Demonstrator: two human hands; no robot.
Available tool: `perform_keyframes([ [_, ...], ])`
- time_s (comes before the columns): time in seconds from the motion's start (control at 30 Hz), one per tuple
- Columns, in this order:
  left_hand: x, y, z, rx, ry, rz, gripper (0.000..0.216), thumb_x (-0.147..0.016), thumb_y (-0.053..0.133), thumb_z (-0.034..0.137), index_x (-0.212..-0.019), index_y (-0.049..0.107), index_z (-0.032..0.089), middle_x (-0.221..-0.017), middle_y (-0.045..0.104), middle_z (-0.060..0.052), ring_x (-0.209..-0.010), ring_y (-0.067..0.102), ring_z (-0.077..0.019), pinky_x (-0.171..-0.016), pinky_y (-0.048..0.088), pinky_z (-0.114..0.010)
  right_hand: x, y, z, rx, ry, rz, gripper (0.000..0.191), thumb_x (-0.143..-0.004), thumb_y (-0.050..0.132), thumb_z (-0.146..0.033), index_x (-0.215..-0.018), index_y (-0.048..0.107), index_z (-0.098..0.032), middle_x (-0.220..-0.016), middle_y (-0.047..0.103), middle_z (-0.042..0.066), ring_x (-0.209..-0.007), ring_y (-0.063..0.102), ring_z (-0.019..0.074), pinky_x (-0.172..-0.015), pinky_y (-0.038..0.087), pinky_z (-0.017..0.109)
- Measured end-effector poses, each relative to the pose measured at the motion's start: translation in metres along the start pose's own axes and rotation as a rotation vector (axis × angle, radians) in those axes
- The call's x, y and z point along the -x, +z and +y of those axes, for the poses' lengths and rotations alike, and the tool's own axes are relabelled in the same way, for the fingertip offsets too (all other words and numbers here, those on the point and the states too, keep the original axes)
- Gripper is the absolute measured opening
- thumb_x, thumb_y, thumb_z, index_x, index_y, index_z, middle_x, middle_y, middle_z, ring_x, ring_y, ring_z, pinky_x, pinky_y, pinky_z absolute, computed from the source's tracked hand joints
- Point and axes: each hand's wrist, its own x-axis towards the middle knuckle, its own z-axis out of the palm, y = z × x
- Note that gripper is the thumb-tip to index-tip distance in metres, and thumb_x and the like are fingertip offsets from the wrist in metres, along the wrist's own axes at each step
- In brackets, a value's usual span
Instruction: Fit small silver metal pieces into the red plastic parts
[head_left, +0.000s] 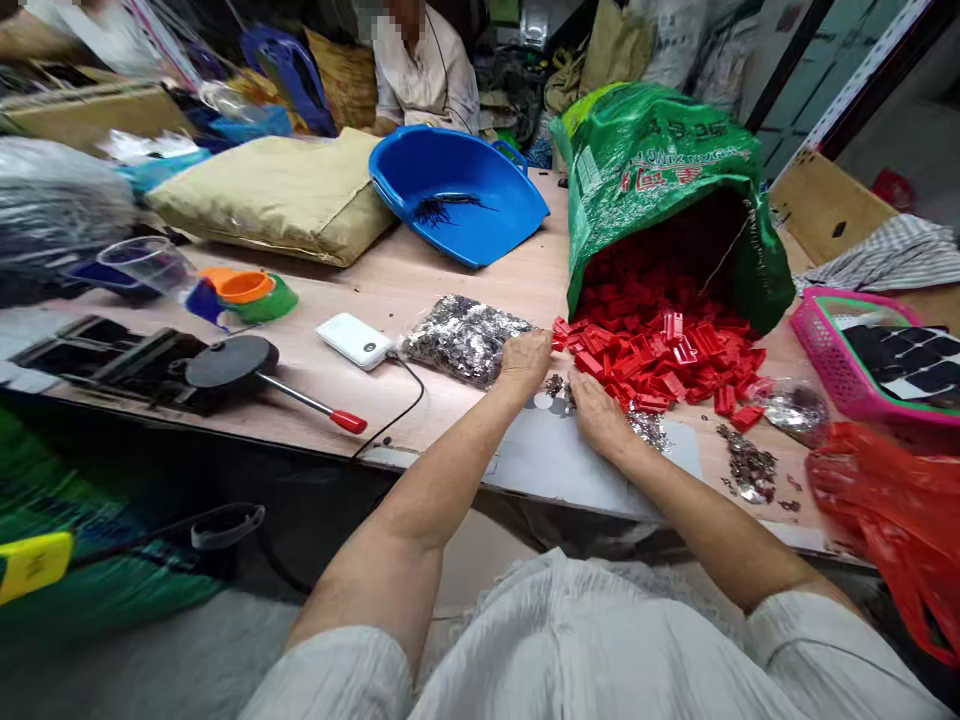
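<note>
My left hand rests knuckles-up at the near edge of a heap of small red plastic pieces, fingers curled, contents hidden. My right hand lies beside it on a white sheet, fingers bent down over small silvery metal bits. The red pieces spill from a green woven sack lying on its side. A clear bag of silvery metal parts sits just left of my left hand.
A blue tub, tan sack, white power bank with cable, red-tipped hand press and coloured cups lie left. A pink basket, red bag and loose metal scraps sit right. Another person sits across the table.
</note>
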Motion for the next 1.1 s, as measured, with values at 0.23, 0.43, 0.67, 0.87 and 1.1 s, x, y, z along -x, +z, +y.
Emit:
perform_keyframes([
  [0.23,0.003,0.013,0.005,0.010,0.015,-0.055,0.029,-0.094,0.045,0.024,-0.109,0.066,0.011,-0.101,0.071,-0.018,-0.101,0.068,-0.0285,-0.085,0.054,-0.038,-0.021,-0.008,0.006,-0.065,0.035,-0.048,0.057,-0.090,0.031,-0.006,-0.147,0.038,-0.005,-0.142,0.050,0.020,-0.134,0.044,0.0259,-0.113,0.036,0.043],
  [0.43,0.002,0.018,-0.001,0.030,-0.025,-0.104,0.028,-0.093,0.050,0.030,-0.108,0.069,0.016,-0.097,0.073,-0.015,-0.096,0.070,-0.0265,-0.084,0.054,-0.036,-0.019,-0.002,-0.029,-0.111,-0.025,0.017,0.058,-0.094,0.050,-0.043,-0.142,0.044,-0.010,-0.142,0.044,0.020,-0.133,0.036,0.0329,-0.112,0.030,0.052],
  [0.67,0.001,0.013,-0.012,0.065,-0.095,-0.103,0.029,-0.092,0.051,0.036,-0.111,0.069,0.024,-0.100,0.074,-0.011,-0.097,0.069,-0.0254,-0.084,0.053,-0.035,-0.034,0.002,-0.033,-0.114,-0.070,0.043,0.033,-0.095,0.051,-0.035,-0.122,0.059,-0.017,-0.126,0.054,0.013,-0.116,0.042,0.0294,-0.100,0.039,0.044],
  [0.87,0.003,0.007,-0.017,0.090,-0.144,-0.059,0.032,-0.091,0.052,0.038,-0.118,0.066,0.028,-0.101,0.074,-0.010,-0.098,0.069,-0.0265,-0.083,0.052,-0.035,-0.041,-0.002,-0.036,-0.011,-0.011,-0.008,0.025,-0.097,0.045,-0.030,-0.111,0.058,-0.014,-0.115,0.057,0.015,-0.105,0.046,0.0274,-0.094,0.040,0.039],
  [1.1,0.003,0.001,-0.016,0.113,-0.158,-0.011,0.033,-0.091,0.052,0.037,-0.120,0.065,0.029,-0.104,0.074,-0.009,-0.099,0.068,-0.0260,-0.084,0.051,-0.035,-0.046,-0.013,-0.039,0.010,0.062,-0.088,0.024,-0.098,0.041,-0.031,-0.113,0.054,-0.018,-0.108,0.066,0.012,-0.097,0.059,0.0240,-0.077,0.045,0.032],
])
